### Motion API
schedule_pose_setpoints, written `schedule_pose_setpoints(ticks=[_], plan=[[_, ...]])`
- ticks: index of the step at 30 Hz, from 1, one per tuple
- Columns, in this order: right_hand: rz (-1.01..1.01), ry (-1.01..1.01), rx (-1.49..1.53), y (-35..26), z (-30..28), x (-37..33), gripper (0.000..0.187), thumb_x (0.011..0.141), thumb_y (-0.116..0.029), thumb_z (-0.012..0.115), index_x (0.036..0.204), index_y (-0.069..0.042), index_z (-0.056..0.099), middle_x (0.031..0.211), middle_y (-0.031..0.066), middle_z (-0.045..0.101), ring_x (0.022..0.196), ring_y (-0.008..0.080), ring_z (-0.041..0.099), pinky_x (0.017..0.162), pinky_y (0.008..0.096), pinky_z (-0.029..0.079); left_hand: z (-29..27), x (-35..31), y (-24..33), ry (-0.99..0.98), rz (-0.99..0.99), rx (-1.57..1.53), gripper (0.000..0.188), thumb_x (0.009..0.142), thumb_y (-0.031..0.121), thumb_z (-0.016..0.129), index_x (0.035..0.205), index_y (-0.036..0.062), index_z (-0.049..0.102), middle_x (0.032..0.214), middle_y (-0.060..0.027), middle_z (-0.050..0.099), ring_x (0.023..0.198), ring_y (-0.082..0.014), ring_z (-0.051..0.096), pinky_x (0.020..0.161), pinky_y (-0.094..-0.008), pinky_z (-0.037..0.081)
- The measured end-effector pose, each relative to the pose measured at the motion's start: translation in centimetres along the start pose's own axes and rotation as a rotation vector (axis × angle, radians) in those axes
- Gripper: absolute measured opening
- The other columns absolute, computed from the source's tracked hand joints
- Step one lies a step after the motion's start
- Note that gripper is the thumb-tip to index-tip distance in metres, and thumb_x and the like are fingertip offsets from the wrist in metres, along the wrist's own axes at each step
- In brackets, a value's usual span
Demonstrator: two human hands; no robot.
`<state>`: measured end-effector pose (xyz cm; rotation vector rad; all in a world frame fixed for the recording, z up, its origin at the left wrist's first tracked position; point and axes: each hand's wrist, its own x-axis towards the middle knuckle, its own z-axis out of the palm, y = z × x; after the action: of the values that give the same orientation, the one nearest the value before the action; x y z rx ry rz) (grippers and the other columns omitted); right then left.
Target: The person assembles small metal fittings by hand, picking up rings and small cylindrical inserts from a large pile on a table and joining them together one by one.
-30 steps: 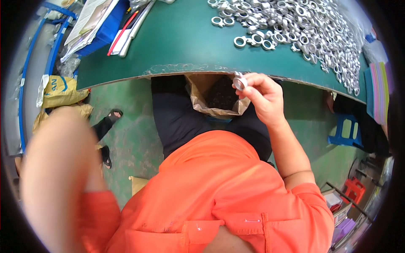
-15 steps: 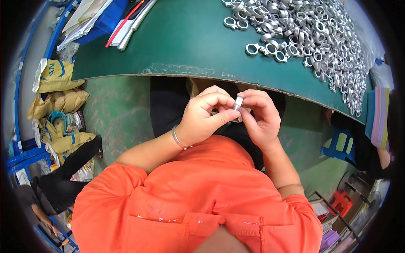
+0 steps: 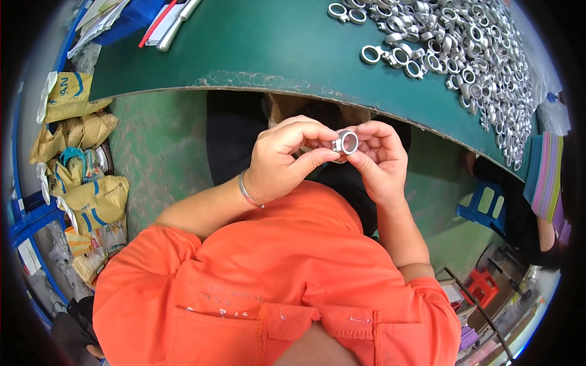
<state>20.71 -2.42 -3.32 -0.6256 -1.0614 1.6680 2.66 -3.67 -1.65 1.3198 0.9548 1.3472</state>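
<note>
Between my two hands, just off the table's near edge, is one silvery metal ring clamp [image 3: 349, 143] with a small lug on its left side. My left hand [image 3: 292, 146] pinches the lug between thumb and fingers. On the opposite side, the thumb and fingers of my right hand [image 3: 379, 160] close on the ring's rim. The round opening of the clamp faces up toward me. Beyond, on the green table [image 3: 256, 55], lies a big heap of similar metal ring clamps [image 3: 452, 52], with a few loose ones at its near left.
A blue tray with papers [image 3: 116, 27] and a red stick [image 3: 160, 23] lie at the table's far left. Yellow sacks [image 3: 94, 201] line the floor on the left. At the right are a blue stool [image 3: 482, 204], a person's arm [image 3: 545, 232] and a red stool [image 3: 482, 287].
The ring clamp has turned from edge-on to showing its round opening. Both hands still hold it. The view has shifted slightly, and the person at lower left has moved mostly out of sight.
</note>
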Motion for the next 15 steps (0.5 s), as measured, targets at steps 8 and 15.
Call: schedule_pose_setpoints(ticks=[8, 15], plan=[[0.068, -0.067, -0.138, 0.4, -0.2, -0.8, 0.033, 0.087, 0.009, 0.056, 0.120, 0.007, 0.052, 0.111, 0.0159, 0.062, 0.103, 0.0205, 0.061, 0.091, 0.0316, 0.050, -0.4, 0.0, 0.1, -0.121, 0.096, 0.192, 0.022, 0.075, -0.006, 0.072, 0.096, -0.0040, 0.065, 0.089, -0.0097, 0.061, 0.076, -0.0138, 0.061, 0.065, -0.0235, 0.051], [-0.143, -0.021, -0.835, -1.0, -0.4, 0.4, 0.027, 0.078, 0.006, 0.067, 0.105, 0.001, 0.062, 0.082, 0.0092, 0.064, 0.072, 0.0147, 0.060, 0.061, 0.0262, 0.048, -0.7, -0.1, -0.6, -0.087, 0.092, 0.338, 0.022, 0.077, -0.004, 0.069, 0.098, 0.0017, 0.065, 0.081, -0.0056, 0.058, 0.065, -0.0102, 0.058, 0.057, -0.0213, 0.049]])
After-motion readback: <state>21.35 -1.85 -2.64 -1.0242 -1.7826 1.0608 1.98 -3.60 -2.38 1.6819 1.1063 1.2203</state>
